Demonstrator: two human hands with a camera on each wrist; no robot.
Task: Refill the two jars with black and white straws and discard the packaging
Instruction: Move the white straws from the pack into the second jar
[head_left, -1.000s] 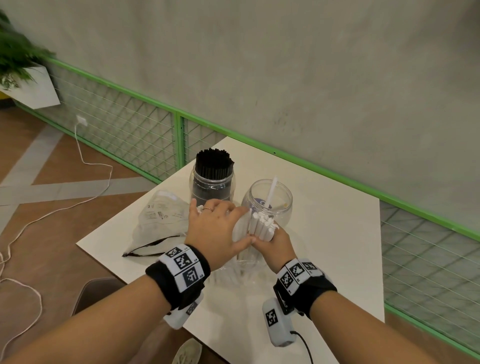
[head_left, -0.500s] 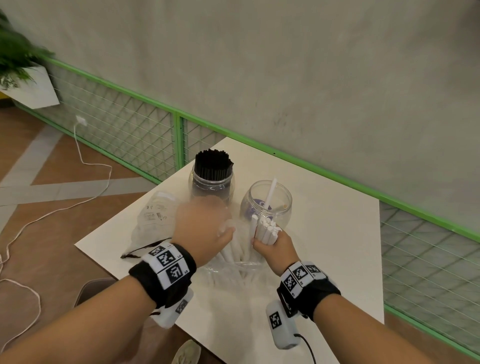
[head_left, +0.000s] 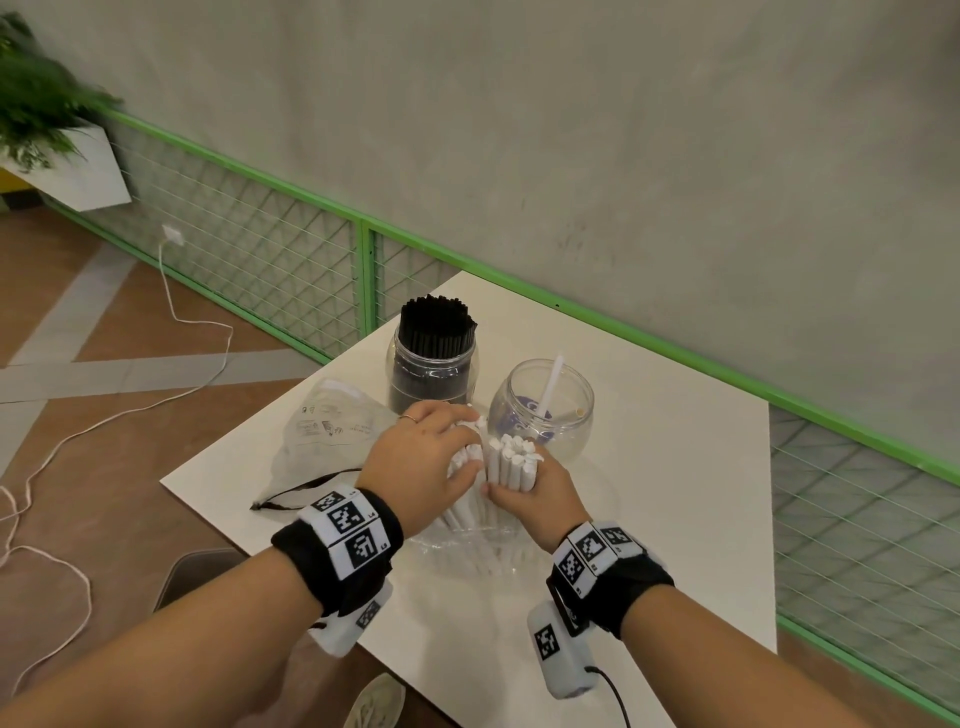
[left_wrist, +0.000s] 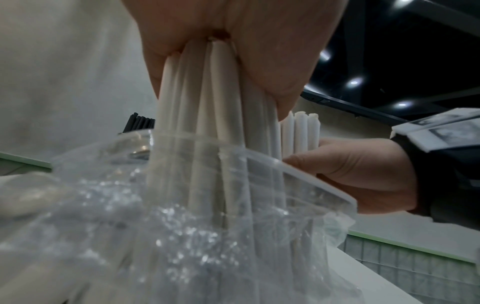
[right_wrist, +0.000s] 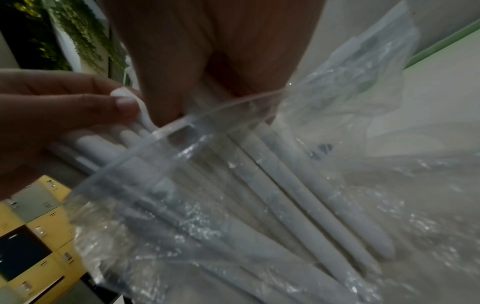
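Curling round a clutch of white straws (head_left: 511, 462), the right hand (head_left: 540, 501) holds their upper ends upright just this side of the nearly empty jar (head_left: 540, 410), which has only a single straw leaning in it. The left hand (head_left: 421, 462) wraps its fingers over a second bunch (left_wrist: 207, 98), whose lower ends still stand inside the clear plastic bag (left_wrist: 182, 216) crumpled on the table (head_left: 675, 493). Behind, the other jar (head_left: 431, 374) is already packed with black straws (head_left: 436, 325), and an emptied wrapper (head_left: 332, 431) lies to its left. So the white refill appears to be the step in hand. Next, I judge, both bunches must be drawn clear of the bag and lowered ends-first into the open jar, keeping them gathered so none catches the rim.
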